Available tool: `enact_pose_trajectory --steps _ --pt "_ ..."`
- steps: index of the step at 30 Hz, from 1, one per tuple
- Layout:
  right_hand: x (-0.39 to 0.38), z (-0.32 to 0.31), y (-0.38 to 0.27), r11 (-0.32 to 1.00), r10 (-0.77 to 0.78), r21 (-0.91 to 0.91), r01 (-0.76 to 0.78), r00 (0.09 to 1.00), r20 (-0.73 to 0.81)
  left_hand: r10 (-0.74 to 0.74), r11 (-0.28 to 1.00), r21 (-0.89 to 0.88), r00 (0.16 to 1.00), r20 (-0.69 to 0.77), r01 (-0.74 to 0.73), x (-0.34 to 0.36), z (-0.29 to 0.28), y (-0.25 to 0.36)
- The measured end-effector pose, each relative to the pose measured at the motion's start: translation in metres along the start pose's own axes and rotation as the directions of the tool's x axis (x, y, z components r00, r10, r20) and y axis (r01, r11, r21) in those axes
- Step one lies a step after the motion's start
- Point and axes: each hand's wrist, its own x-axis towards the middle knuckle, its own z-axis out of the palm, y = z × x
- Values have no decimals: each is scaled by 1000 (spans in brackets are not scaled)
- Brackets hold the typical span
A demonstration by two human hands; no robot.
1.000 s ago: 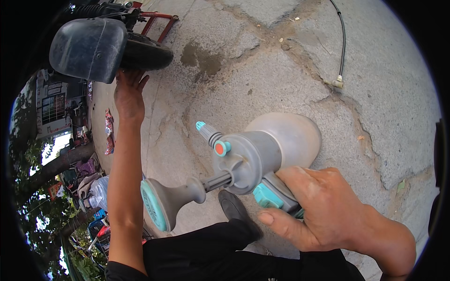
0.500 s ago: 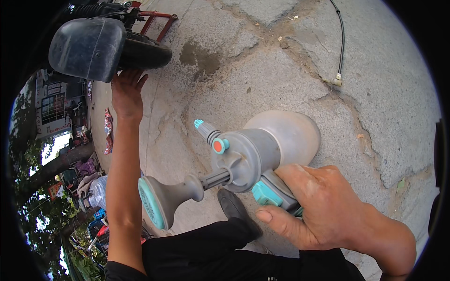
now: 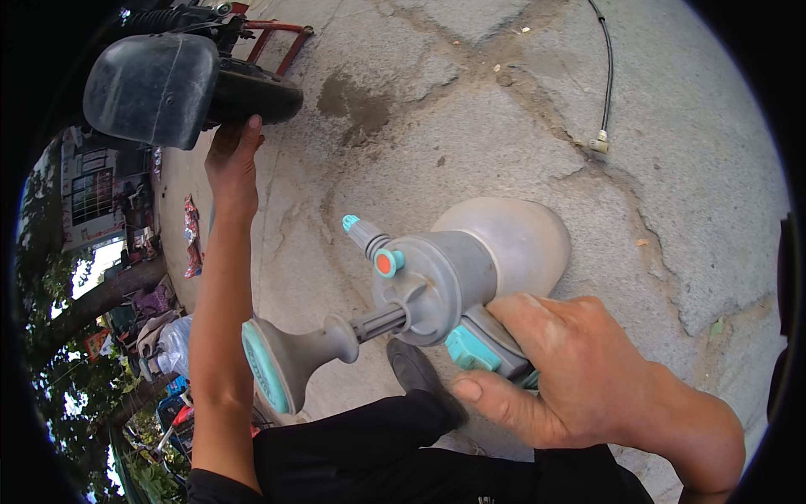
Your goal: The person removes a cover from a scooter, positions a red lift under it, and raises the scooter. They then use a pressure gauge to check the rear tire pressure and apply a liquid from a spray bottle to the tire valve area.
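Observation:
My right hand (image 3: 579, 370) is wrapped around the handle of a hand-pump pressure sprayer (image 3: 453, 269). Its thumb rests by the turquoise trigger. The sprayer is tilted over the ground, its cloudy bottle pointing away and its grey plunger toward my lower left. A ribbed nozzle with a turquoise tip points to the upper left. At the upper left, my left hand (image 3: 232, 164) grips the lower edge of a black motorcycle tire (image 3: 256, 97). Its thumb presses on the rubber, while the other fingers are mostly hidden. A dark mudguard (image 3: 151, 88) covers part of the wheel.
Cracked concrete (image 3: 470, 151) surrounds me, with a wet patch (image 3: 357, 101) near the tire. A black hose (image 3: 606, 76) with a fitting lies at the upper right. A red metal stand (image 3: 281, 42) is behind the wheel. My shoe (image 3: 416, 374) is below the sprayer.
My left hand has turned on the tire: its fingers were spread, and now the thumb points up against the rubber. The sprayer stays in my right hand, nearly still.

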Motion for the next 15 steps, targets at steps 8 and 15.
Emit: enact_pose_trajectory --steps 8,15 --pt "1 -7 -11 981 161 91 -170 982 98 82 989 -111 989 -123 -95 10 -12 16" --pt "-2 4 -10 989 18 147 -3 995 -100 -14 964 -267 999 -41 2 19 -26 9"
